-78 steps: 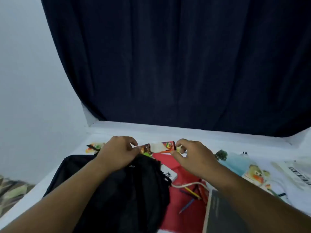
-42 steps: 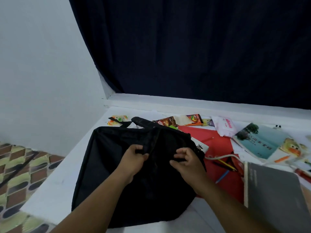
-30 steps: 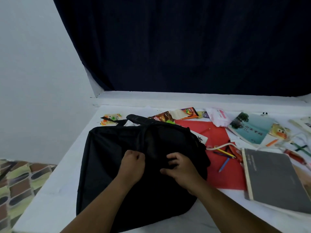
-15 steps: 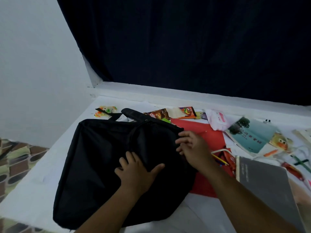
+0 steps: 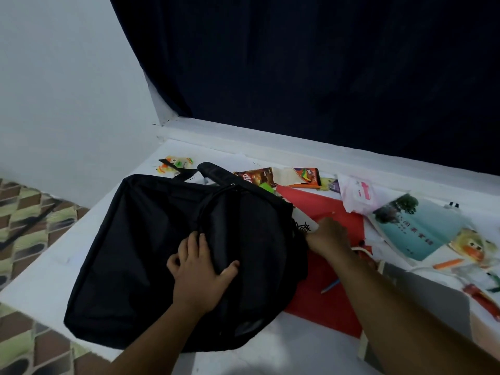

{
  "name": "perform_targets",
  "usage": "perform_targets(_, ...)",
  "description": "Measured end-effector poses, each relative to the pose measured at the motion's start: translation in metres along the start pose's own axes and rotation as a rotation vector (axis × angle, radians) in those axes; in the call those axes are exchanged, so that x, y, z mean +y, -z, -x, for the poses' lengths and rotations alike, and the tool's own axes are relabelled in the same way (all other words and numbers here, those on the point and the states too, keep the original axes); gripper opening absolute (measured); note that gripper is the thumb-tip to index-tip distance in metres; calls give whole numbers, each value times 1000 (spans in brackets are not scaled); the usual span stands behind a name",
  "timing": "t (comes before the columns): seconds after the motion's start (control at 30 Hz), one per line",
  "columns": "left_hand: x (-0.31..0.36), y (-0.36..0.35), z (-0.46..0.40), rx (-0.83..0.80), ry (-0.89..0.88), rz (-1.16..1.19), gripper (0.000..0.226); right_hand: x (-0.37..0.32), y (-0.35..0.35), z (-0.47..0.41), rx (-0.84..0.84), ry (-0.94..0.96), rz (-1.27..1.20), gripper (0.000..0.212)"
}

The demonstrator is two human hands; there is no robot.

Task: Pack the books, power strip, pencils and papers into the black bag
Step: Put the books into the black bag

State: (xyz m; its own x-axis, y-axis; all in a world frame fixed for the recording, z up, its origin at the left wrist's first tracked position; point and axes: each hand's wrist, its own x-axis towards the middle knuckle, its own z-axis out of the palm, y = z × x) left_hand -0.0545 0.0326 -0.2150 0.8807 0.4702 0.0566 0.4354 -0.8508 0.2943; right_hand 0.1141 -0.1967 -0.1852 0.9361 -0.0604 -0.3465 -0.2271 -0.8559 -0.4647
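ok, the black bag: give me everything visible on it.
The black fabric bag looks soft and slack, lying flat on the white table at its left end. A padded handle sticks out at its far edge. A raised seam or zip line runs down its middle; whether it is open cannot be told. The left hand presses flat on it; the right hand is at its right edge, over the red paper sheet.

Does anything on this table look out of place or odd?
Yes. Snack wrappers and a pink tissue pack lie among the study things behind the bag. The white paper sits half tucked under the bag's edge.
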Motion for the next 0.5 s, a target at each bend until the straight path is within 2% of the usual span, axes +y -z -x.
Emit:
perform_targets(0.03,0,0,0,4,-5,-1,109,1,2,-2,8,4,-46,69)
perform_targets(0.1,-1,-1,0,6,-6,-2,108,0,9,-1,-11,2,-238,48)
perform_targets(0.2,-1,-1,-1,15,-6,3,107,-11,25,3,-176,-47,-553,50)
perform_targets(0.3,-2,-2,-1,25,-11,4,106,-24,36,2,-246,32,-620,34)
perform_targets(0.5,-3,-3,-2,28,-11,25,108,-29,23,16,-329,150,-872,45)
